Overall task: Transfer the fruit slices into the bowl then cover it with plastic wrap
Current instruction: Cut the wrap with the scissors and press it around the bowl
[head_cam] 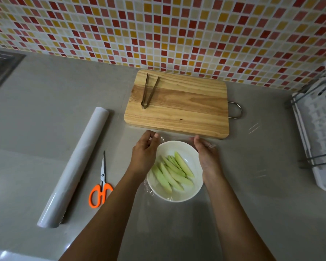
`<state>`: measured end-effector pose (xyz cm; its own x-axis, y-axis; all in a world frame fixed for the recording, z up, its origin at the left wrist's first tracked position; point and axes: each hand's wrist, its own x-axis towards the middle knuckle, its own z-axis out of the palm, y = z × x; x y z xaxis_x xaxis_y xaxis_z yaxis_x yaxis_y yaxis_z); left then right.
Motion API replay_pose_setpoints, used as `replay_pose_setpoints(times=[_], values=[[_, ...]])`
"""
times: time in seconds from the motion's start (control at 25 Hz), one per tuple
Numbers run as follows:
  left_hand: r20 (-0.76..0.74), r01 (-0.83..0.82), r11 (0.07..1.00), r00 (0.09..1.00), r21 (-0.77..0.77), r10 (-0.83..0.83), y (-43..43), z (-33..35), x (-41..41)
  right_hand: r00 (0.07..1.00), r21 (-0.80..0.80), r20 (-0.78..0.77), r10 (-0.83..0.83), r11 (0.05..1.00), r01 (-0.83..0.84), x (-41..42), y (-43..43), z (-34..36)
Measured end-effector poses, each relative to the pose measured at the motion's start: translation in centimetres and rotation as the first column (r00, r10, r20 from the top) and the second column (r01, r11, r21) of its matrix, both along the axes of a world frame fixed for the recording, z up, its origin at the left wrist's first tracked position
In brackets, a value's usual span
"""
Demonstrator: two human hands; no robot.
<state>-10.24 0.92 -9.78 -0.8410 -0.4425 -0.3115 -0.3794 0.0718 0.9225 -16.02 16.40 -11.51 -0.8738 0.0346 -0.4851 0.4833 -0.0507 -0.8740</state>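
White bowl (178,197) sits on the grey counter (252,213), pale green fruit slices (172,173) inside. Clear plastic wrap (149,191) lies spread under & around it. L hand (143,153) pinches film by the bowl's far-left rim. R hand (208,155) lies along the right rim w/ film bunched over its fingers; can't tell if it grips. Left: scissors (101,182), wrap roll (73,166). Behind: cutting board (186,110) w/ tongs (149,91).

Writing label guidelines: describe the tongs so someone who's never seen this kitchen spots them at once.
Find the wooden cutting board by the tiled wall. The tongs lie on its left part, tips spread toward the wall. They are thin dark metal and alone on the board, unlike the orange-handled scissors on the counter.
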Motion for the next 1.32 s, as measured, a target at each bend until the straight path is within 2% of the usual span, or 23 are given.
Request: replay_pose_setpoints(times=[0.12,0.24,0.32,0.64,0.8,0.88,1.04,1.2,1.32], values=[[0.004,0.046,0.997,0.999,0.064,-0.046,-0.1,0.0,-0.1,1.000,0.018,-0.030,-0.005,1.000,0.006,0.0,-0.1,0.1],[-0.012,0.070,0.960,0.998,0.270,-0.069,-0.6,0.2,0.0,0.999,0.039,-0.038,0.003,0.999,-0.001,-0.1,-0.1,0.2],[-0.020,0.099,0.933,0.995,0.346,-0.098,-0.9,0.3,0.2,0.999,0.045,-0.033,0.017,0.999,-0.016,-0.1,0.0,0.4],[-0.031,0.140,0.932,0.990,0.334,-0.138,-0.9,0.7,0.4,0.999,0.066,-0.026,0.041,0.997,-0.039,0.0,0.0,0.5],[0.018,0.126,0.925,0.990,0.358,-0.142,-1.1,0.7,0.4,0.999,0.070,0.001,0.041,0.997,-0.041,-0.1,-0.1,0.5],[0.058,0.073,0.928,0.993,0.364,-0.101,-0.8,0.6,0.2,0.998,0.076,0.038,0.042,0.996,-0.045,-0.1,0.1,0.4],[0.155,-0.123,0.954,0.984,0.273,0.082,0.0,0.0,0.2,0.992,0.097,0.111,0.053,0.993,-0.064,-0.1,0.1,0.3],[0.182,-0.203,0.920,0.972,0.336,0.148,0.0,-0.1,0.0,0.980,0.128,0.193,0.040,0.990,-0.066,-0.6,0.0,0.4],[0.109,-0.168,0.918,0.984,0.358,0.138,0.1,0.0,-0.1,0.976,0.152,0.216,0.017,0.987,-0.051,-0.8,-0.3,0.7]])
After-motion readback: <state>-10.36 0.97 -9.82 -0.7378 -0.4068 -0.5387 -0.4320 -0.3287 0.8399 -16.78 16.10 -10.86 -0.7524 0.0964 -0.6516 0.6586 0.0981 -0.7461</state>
